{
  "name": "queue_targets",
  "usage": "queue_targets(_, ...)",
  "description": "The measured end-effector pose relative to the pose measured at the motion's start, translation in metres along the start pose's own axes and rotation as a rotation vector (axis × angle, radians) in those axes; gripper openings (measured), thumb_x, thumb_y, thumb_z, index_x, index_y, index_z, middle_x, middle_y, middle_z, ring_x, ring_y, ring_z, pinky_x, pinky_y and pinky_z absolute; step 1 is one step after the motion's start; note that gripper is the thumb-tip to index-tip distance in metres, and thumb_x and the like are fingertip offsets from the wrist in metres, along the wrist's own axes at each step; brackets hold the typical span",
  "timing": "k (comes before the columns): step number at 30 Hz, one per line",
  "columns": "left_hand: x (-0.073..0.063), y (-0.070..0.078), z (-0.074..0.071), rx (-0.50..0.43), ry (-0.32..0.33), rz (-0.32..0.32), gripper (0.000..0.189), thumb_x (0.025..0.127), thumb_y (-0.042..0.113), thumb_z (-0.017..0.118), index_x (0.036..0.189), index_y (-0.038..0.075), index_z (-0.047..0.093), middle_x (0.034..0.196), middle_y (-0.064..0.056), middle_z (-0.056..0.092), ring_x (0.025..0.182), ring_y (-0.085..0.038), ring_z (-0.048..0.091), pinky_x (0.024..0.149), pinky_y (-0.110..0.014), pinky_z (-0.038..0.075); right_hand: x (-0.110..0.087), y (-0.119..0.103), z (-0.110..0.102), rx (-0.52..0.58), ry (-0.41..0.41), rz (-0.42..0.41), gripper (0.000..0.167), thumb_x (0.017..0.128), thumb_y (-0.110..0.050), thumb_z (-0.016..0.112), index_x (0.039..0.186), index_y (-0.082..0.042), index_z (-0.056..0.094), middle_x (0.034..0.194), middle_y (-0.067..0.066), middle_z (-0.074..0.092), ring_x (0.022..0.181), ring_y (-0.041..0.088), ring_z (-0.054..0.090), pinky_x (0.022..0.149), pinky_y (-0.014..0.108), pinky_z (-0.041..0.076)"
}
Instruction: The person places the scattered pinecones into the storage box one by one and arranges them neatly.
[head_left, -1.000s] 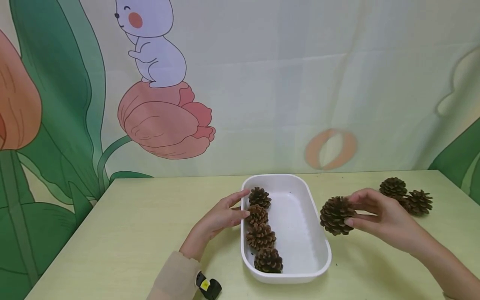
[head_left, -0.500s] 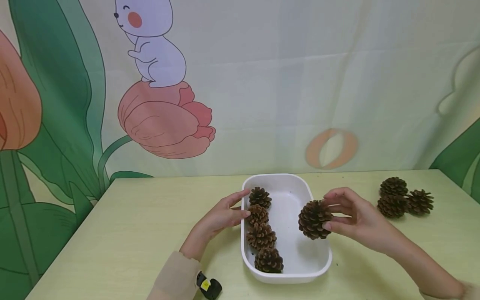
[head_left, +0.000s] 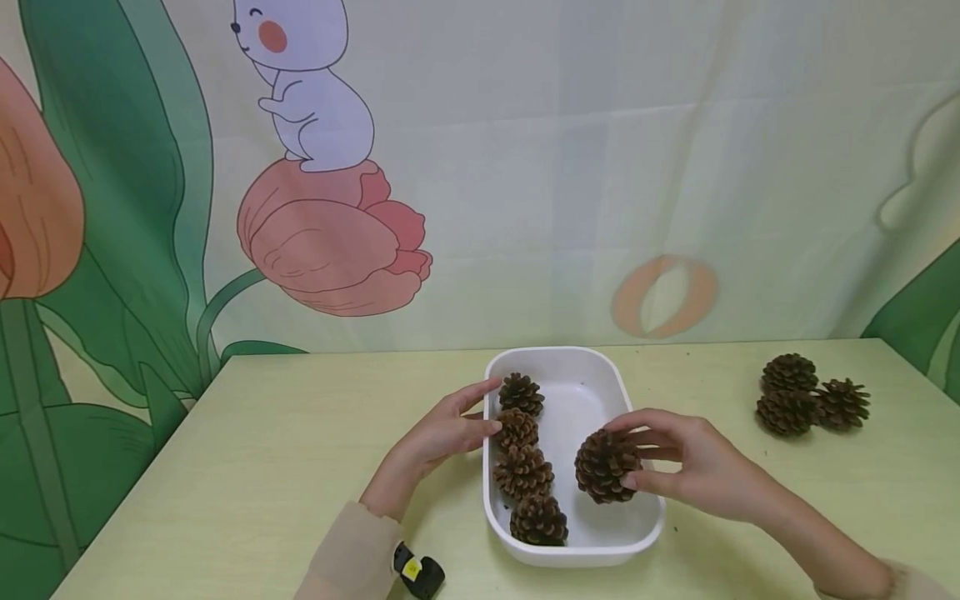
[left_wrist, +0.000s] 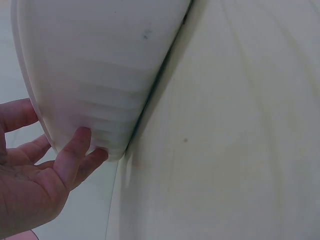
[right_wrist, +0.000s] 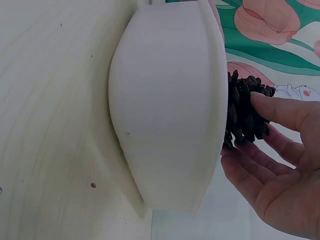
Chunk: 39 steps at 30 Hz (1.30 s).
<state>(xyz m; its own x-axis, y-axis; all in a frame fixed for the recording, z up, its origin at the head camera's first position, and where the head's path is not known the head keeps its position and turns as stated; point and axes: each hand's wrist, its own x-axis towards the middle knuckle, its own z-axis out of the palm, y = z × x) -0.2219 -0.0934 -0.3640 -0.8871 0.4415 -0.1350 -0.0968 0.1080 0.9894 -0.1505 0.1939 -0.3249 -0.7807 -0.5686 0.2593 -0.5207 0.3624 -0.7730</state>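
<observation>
Cartoon-print backdrop (head_left: 517, 167) behind a pale table (head_left: 300, 450).
White tray (head_left: 577, 404): left hand (head_left: 448, 427) spread against one rim, table stretching wide beyond that hand; right hand (head_left: 693, 467) pinching a pinecone (head_left: 602, 468) over the tray, near the opposite rim; four cones (head_left: 522, 472) line the left hand's side.

A pale printed cloth (head_left: 525, 208) hangs behind a light yellow table (head_left: 270, 450) with faint wood grain. On its left side, a white cartoon animal (head_left: 322, 125) (rosy-cheeked, eye curved shut) sits on a pink tulip (head_left: 322, 242) — broad green leaves (head_left: 142, 150) alongside. Soft creases cross the fabric — the light looks diffuse.
</observation>
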Motion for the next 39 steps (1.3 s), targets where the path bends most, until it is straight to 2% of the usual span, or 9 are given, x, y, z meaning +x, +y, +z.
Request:
queue_targets(6, 0.001, -0.002, 0.000, 0.004, 0.003, 0.007, 0.061, 0.086, -0.005, 0.052, 0.142, 0.008, 0.032, 0.148, -0.020, 0.020, 0.125, -0.039, 0.037, 0.094, -0.041, 0.045, 0.000, 0.005, 0.004, -0.092, -0.012, -0.035, 0.043, 0.074, -0.016, 0.075, 0.112, -0.002, 0.059, 0.109, 0.013, 0.062, 0.101, 0.006, 0.058, 0.085, 0.033, 0.051)
queue_targets(15, 0.001, -0.002, -0.001, -0.003, -0.004, 0.011, 0.060, 0.086, -0.006, 0.052, 0.142, 0.007, 0.032, 0.147, -0.021, 0.020, 0.125, -0.039, 0.038, 0.094, -0.040, 0.045, 0.002, 0.003, 0.008, -0.162, -0.092, 0.027, 0.041, 0.072, -0.021, 0.077, 0.108, -0.009, 0.063, 0.107, 0.003, 0.064, 0.101, 0.008, 0.058, 0.087, 0.036, 0.050)
queue_targets(23, 0.001, -0.002, -0.001, -0.013, -0.010, 0.013, 0.060, 0.086, -0.006, 0.052, 0.141, 0.006, 0.032, 0.147, -0.022, 0.019, 0.125, -0.039, 0.037, 0.094, -0.040, 0.044, 0.003, 0.001, 0.010, -0.293, -0.130, 0.011, 0.039, 0.069, -0.020, 0.078, 0.105, -0.014, 0.064, 0.104, -0.003, 0.065, 0.098, 0.012, 0.059, 0.082, 0.035, 0.051)
queue_targets(31, 0.001, -0.002, -0.001, -0.012, -0.013, 0.019, 0.060, 0.086, -0.006, 0.052, 0.142, 0.006, 0.031, 0.147, -0.023, 0.019, 0.125, -0.039, 0.038, 0.094, -0.040, 0.044, 0.003, 0.001, 0.012, -0.363, -0.182, -0.005, 0.040, 0.067, -0.020, 0.080, 0.104, -0.013, 0.066, 0.102, -0.003, 0.066, 0.095, 0.015, 0.060, 0.080, 0.034, 0.051)
queue_targets(39, 0.000, -0.002, -0.001, -0.008, -0.012, 0.021, 0.060, 0.086, -0.006, 0.052, 0.141, 0.006, 0.032, 0.147, -0.023, 0.019, 0.125, -0.039, 0.038, 0.094, -0.040, 0.044, 0.005, 0.000, 0.013, -0.362, -0.233, 0.003, 0.039, 0.070, -0.024, 0.078, 0.104, -0.010, 0.066, 0.101, -0.001, 0.066, 0.095, 0.016, 0.060, 0.079, 0.034, 0.052)
